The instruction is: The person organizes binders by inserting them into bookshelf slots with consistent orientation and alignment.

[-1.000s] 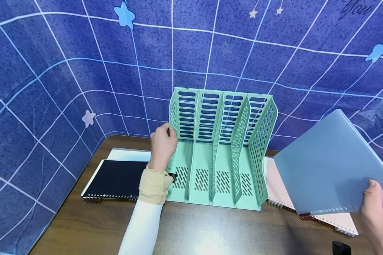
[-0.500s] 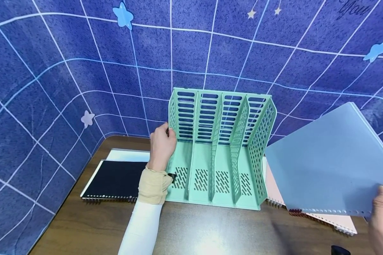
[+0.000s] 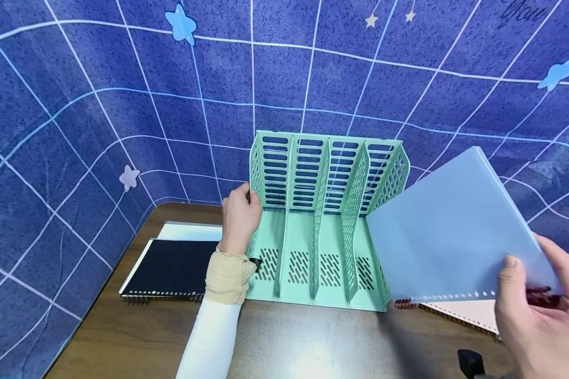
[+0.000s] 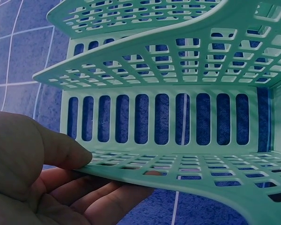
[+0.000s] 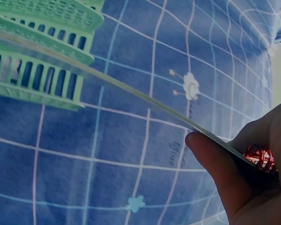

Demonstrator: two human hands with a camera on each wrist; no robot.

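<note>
A mint green file rack (image 3: 298, 252) with upright perforated dividers stands on the table. My left hand (image 3: 242, 218) grips its left side panel; in the left wrist view the thumb lies inside the panel (image 4: 196, 166) and the fingers are outside. My right hand (image 3: 540, 310) pinches a blue-covered spiral notebook (image 3: 450, 231) by its near right corner, tilted and raised in front of the rack's right end. The right wrist view shows this notebook (image 5: 131, 91) edge-on between thumb and fingers, its red coil (image 5: 260, 158) close to the palm.
Left of the rack lies a black spiral notebook (image 3: 170, 268), with a white-blue one (image 3: 189, 230) behind it. A pale pink spiral notebook (image 3: 469, 313) lies on the wooden table (image 3: 123, 337) at right, mostly hidden by the blue one. A blue patterned curtain (image 3: 218, 68) hangs behind.
The blue notebook in my right hand first shifted slightly right, then moved left until it overlaps the rack's right side. My left hand stays on the side panel.
</note>
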